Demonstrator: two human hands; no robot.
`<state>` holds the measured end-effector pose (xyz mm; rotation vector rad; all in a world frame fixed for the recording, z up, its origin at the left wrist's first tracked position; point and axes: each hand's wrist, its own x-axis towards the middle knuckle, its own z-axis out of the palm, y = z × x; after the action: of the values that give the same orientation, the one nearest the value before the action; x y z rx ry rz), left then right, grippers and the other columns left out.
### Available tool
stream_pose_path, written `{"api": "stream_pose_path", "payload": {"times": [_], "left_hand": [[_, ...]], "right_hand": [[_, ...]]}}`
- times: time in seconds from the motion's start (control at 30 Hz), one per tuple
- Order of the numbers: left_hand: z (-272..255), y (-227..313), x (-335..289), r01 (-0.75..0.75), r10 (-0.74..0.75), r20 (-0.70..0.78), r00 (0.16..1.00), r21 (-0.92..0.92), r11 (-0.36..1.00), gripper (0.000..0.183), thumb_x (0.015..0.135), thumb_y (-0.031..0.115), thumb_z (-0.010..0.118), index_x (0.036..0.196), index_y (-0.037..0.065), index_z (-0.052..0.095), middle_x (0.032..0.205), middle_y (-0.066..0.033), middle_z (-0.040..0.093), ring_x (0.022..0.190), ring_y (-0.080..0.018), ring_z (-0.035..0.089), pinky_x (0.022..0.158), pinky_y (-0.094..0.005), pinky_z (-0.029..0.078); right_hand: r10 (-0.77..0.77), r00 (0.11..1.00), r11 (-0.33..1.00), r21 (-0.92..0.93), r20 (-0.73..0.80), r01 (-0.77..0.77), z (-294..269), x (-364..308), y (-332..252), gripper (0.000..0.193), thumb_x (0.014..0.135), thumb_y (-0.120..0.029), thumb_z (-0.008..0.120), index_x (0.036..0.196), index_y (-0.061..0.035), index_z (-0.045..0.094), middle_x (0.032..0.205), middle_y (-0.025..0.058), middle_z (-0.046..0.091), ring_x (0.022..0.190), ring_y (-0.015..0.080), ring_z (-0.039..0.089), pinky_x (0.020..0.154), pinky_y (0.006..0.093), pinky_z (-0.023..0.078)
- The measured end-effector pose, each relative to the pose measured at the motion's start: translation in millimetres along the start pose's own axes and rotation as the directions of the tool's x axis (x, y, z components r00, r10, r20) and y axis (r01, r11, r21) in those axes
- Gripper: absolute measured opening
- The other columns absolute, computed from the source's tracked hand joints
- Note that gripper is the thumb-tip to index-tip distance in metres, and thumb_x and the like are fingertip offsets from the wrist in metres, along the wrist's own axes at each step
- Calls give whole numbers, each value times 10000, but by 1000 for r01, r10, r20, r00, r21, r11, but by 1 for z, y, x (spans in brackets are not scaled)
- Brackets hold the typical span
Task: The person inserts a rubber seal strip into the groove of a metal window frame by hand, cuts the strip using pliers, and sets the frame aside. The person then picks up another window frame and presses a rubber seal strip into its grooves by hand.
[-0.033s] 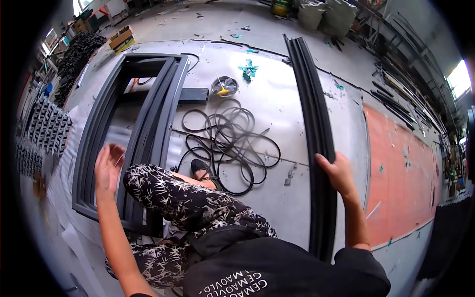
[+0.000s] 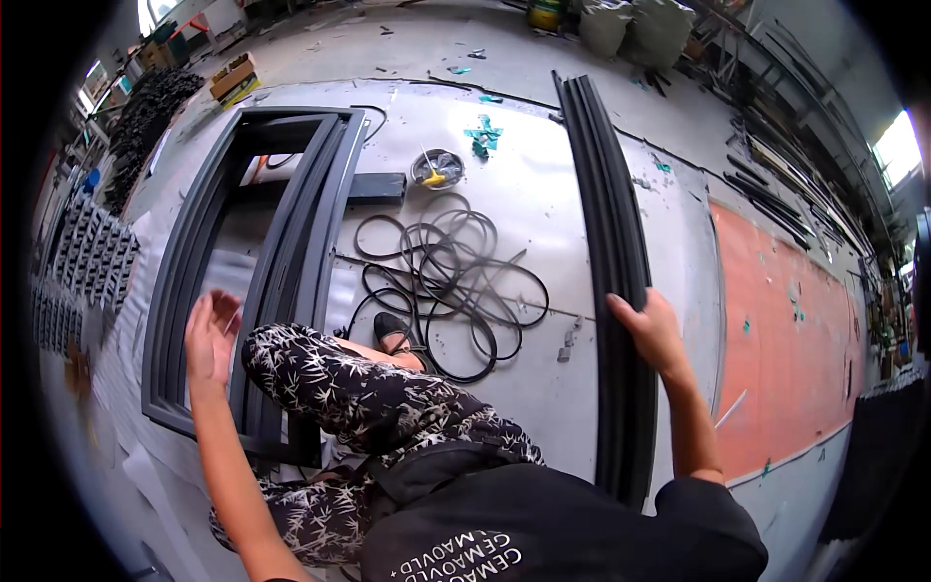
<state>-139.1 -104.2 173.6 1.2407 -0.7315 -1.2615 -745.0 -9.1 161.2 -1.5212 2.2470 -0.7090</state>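
While the right hand [image 2: 645, 325] grips the long dark profiles [image 2: 606, 199] by their right edge at 3 o'clock, the left hand [image 2: 213, 338] hangs empty, fingers loosely curled, by the grey frame [image 2: 287, 233] at 9, contact unclear. Profiles span 1 to 5 o'clock; judged best handled with 2 hands spread along them, clear of the black cord [image 2: 427, 276] at center.

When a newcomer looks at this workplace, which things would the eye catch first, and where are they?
Probably first the tangled black strip in the middle of the floor, with a bowl holding a yellow-handled tool just beyond. To its right, the right hand holds long black bars; to its left, the open left hand appears over a grey frame. A large orange sheet covers the floor at far right.
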Motion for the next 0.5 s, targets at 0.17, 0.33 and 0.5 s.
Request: {"api": "stream_pose_path", "payload": {"times": [0.17,0.33,0.5], "left_hand": [[-40,-61,-4,92,-93,-1,996,-147,985,189,996,233,517,1046,89,629,990,-48,675,947,-160,645,793,-288,528],[-70,-86,-25,114,-136,-79,988,-241,964,194,988,225,536,1078,78,626,1012,-45,674,945,-161,648,784,-297,543],[-125,-105,-25,121,-174,-197,965,-255,959,205,985,235,545,1113,104,634,1006,6,669,919,-102,635,752,-243,519]], "right_hand": [[160,985,983,-107,71,-152,98,57,55,721,782,-571,678,910,131,577,926,333,635,903,462,625,803,471,500],[211,973,968,-155,90,-196,139,23,83,695,749,-540,732,937,109,568,961,313,642,920,454,627,807,472,505],[280,949,939,-247,148,-239,165,-8,94,681,752,-547,720,982,64,526,935,284,653,901,435,639,773,481,517]]}}
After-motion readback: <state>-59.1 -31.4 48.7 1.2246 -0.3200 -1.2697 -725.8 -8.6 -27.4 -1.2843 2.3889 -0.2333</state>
